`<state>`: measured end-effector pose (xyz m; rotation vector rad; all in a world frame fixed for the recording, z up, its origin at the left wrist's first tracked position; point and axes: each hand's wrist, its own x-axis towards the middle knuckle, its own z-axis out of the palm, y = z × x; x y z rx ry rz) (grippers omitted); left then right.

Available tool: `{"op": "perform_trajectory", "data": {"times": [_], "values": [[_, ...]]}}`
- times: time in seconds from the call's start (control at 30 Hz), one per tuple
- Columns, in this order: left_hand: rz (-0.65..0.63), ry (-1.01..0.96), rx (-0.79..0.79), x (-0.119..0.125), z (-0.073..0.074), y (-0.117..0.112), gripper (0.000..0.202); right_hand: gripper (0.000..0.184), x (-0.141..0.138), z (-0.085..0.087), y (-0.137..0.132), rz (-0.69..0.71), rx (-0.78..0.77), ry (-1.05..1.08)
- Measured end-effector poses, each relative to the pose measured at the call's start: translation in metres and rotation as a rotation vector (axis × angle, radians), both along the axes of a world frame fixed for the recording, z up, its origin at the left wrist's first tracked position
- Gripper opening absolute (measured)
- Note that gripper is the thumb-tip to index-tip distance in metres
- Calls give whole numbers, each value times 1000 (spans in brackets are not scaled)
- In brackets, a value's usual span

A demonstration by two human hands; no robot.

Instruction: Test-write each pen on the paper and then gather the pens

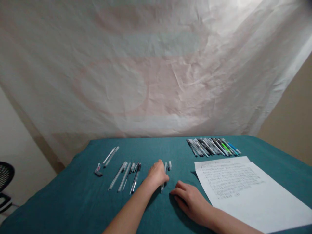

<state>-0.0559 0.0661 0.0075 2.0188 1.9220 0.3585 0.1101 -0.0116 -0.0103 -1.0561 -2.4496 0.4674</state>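
My left hand [157,173] lies on the teal tablecloth [73,201] with its fingers curled over a clear pen [164,175]; a pen cap [169,165] lies just beyond it. My right hand [188,199] rests flat on the cloth nearby, fingers loosely bent and holding nothing, close to the left edge of a written sheet of paper [243,188]. Several clear pens [126,175] lie in a loose row to the left of my left hand.
A tight row of several pens [213,147], some green and blue, lies at the far right of the table above the paper. Two more clear pens [110,156] and a small dark clip [98,170] lie far left. A white sheet [156,65] hangs behind.
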Motion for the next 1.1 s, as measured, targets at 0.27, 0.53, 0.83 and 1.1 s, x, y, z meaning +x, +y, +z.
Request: {"op": "perform_trajectory", "data": {"times": [0.27,0.53,0.83,1.1], "values": [[-66,-363,-203,-21,-6,15,5,24,-1,2,1,-1,-16,29],[-213,-812,-376,-22,11,5,21,25,-1,1,5,-92,-257,313],[-172,-1355,-374,5,-1,-23,24,37,2,4,9,-204,-521,589],[118,-1915,-180,-19,-23,0,22,41,14,-9,20,-332,-431,692]]}}
